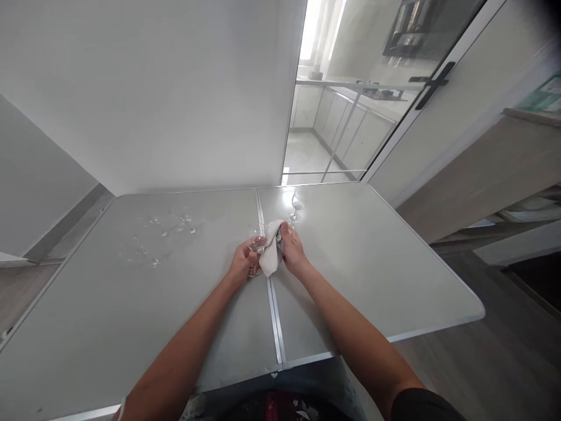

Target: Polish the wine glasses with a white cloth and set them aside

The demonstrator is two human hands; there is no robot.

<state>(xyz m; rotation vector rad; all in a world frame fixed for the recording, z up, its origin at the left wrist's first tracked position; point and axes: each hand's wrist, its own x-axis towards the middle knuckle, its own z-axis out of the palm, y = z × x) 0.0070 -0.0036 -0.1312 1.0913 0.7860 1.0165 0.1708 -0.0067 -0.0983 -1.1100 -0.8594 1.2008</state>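
My left hand [242,261] is closed around a clear stemmed glass [259,244], which is held upright over the table's middle seam, its foot low beside my fingers. In my right hand [293,248] a whitish cloth [272,250] is pinched, hanging down and touching the glass's right side. My right fingertips are partly hidden by the cloth. A second stemmed glass [297,204] stands upright on the table just beyond my right hand.
The pale table [350,263] has a metal seam [275,321] down its middle. Water drops or wet spots [164,232] lie on its left half. A wall borders the far edge; a glass door [342,117] with a dark handle [433,85] stands at right, near shelves [495,164].
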